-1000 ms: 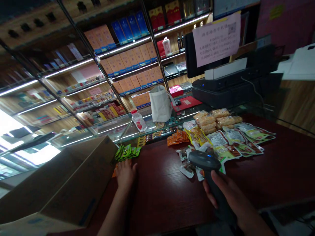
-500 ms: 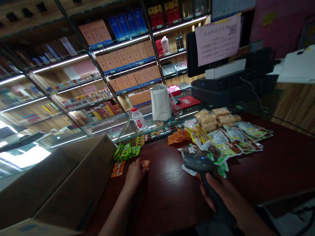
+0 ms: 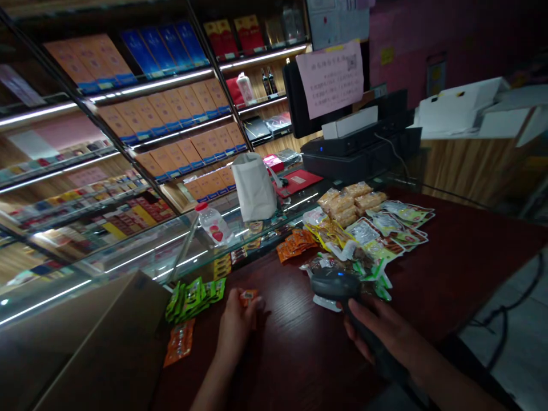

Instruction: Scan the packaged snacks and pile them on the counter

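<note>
Left hand: we are pinching a small orange packet (image 3: 248, 295) in the fingertips of our left hand (image 3: 237, 322), lifting it just off the dark wood counter (image 3: 449, 268), at about 9 o'clock from the scanner head

Right hand: we are wrapping our right hand (image 3: 385, 334) around the handle of the black barcode scanner (image 3: 336, 283), fingers closed on it, the head with its blue light pointing toward 12 o'clock

Packet in hand: we are holding it near the scanner but apart from it, and we judge it is not yet under the scanner's window

Near-left group: we are seeing green packets (image 3: 194, 294) and one orange packet on the counter (image 3: 180, 342) lying at 9 to 10 o'clock from our left hand, beside the cardboard box (image 3: 103, 348)

Far-right group: we are seeing a big spread of snack packets (image 3: 368, 228) lying at 12 to 1 o'clock from the scanner, with a stack of orange sachets (image 3: 295, 244) at 11 o'clock

Progress: we are judging that only a small share is dealt with; the few packets by the box look set aside, one is in hand, and the large spread beyond the scanner looks untouched

Surroundings: we are facing a glass display case (image 3: 141, 257) with a water bottle (image 3: 213, 224) and a white bag (image 3: 256, 187) on top, and a till monitor (image 3: 329, 94) at 1 o'clock
</note>
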